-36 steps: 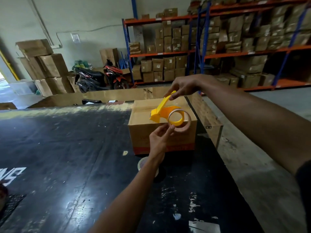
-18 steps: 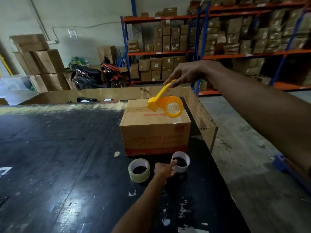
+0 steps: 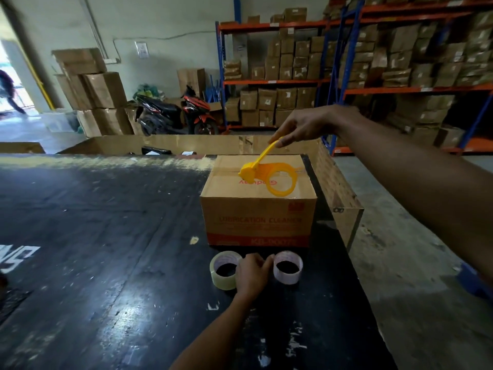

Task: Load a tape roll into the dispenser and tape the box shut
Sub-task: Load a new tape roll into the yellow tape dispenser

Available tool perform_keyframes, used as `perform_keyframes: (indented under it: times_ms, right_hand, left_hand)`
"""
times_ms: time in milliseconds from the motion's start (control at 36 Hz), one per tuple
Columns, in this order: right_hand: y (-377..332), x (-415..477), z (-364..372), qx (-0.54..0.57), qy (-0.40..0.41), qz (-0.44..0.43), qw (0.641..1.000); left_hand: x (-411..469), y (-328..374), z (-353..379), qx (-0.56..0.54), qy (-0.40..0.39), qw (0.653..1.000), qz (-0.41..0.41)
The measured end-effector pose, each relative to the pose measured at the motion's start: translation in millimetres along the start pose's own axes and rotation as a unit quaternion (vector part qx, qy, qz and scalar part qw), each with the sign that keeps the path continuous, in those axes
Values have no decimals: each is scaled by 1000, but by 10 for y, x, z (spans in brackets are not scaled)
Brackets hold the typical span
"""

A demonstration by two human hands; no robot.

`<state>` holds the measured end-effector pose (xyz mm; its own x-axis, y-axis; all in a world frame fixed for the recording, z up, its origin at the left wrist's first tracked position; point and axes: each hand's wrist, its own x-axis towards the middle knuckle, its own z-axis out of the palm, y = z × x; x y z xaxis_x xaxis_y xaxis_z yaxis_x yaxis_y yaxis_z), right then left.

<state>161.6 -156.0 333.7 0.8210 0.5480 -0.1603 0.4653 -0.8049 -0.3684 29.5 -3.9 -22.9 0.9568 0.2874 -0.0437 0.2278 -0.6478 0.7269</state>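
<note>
Dispenser being held over the box

The yellow dispenser is being pinched by the right hand; the clear tape roll, at nine o'clock of the loosely curled left hand, is being touched.

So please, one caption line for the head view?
Right hand holds empty yellow dispenser above box; left hand between two tape rolls.

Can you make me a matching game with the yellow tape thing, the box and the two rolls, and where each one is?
Things:
1. yellow dispenser
2. cardboard box
3. full tape roll
4. empty tape core

Places:
A. on the table, just right of the left hand
B. held by its handle in the right hand, above the box
C. standing on the black table behind both rolls
D. on the table, just left of the left hand

Pairs: 1-B, 2-C, 3-D, 4-A
</note>
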Motion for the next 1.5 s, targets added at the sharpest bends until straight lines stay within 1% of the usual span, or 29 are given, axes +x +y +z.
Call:
perform_keyframes:
  times_ms: [83, 139, 167, 194, 278, 333, 361, 417, 528, 556, 611, 694, 750, 806, 889, 1000, 1167, 1389, 1500]
  right_hand:
    - [-24, 76, 66, 6, 4, -1, 1000]
    - [-39, 101, 107, 10, 3, -2, 1000]
    - [-46, 110, 120, 9, 1, -4, 1000]
    - [-52, 122, 132, 7, -1, -5, 1000]
    - [-70, 140, 158, 5, -2, -2, 1000]
    - [-78, 151, 182, 5, -1, -3, 1000]
    - [-81, 157, 195, 7, 1, -2, 1000]
    - [-86, 166, 216, 6, 5, -3, 1000]
    - [-100, 173, 252, -3, 6, -8, 1000]
    - [-102, 175, 258, -7, 8, -10, 1000]
    - [-102, 184, 259, -12, 13, -11, 1000]
    - [-107, 181, 255, -5, 13, -11, 1000]
    - [-126, 166, 246, -1, 11, -12, 1000]
    - [-153, 146, 242, 3, 11, -11, 1000]
    - [-166, 115, 234, 11, 11, -13, 1000]
    - [-181, 15, 216, 12, 12, -21, 1000]
    - [-132, -112, 136, 56, 33, -28, 997]
    - [-18, -237, 74, 97, 57, -38, 993]
    - [17, -301, -17, 138, 53, -26, 989]
  left_hand:
    - [-21, -128, -241, 33, 121, 989, 75]
    - [33, -263, -401, 64, 159, 981, 88]
    - [77, -351, -453, 94, 154, 981, 66]
    - [114, -430, -502, 119, 133, 983, 34]
    - [172, -605, -618, 117, 17, 991, -55]
    - [163, -660, -670, 108, -48, 990, -72]
    - [156, -686, -679, 107, -60, 990, -75]
    - [153, -742, -675, 96, -43, 992, -72]
    - [70, -711, -657, 68, -3, 997, -28]
    - [26, -664, -653, 59, 13, 998, -2]
    - [-38, -532, -652, 37, 65, 994, 84]
    - [-48, -208, -670, -26, 137, 969, 205]
    - [-43, 112, -722, -63, 169, 950, 253]
    - [-54, 442, -794, -95, 188, 936, 281]
    - [-58, 835, -881, -143, 207, 924, 287]
    - [-5, 1106, -921, -193, 236, 915, 264]
    - [27, 1215, -851, -185, 278, 914, 229]
    - [48, 1300, -820, -266, 242, 896, 261]
    - [88, 1324, -841, -281, 234, 890, 273]
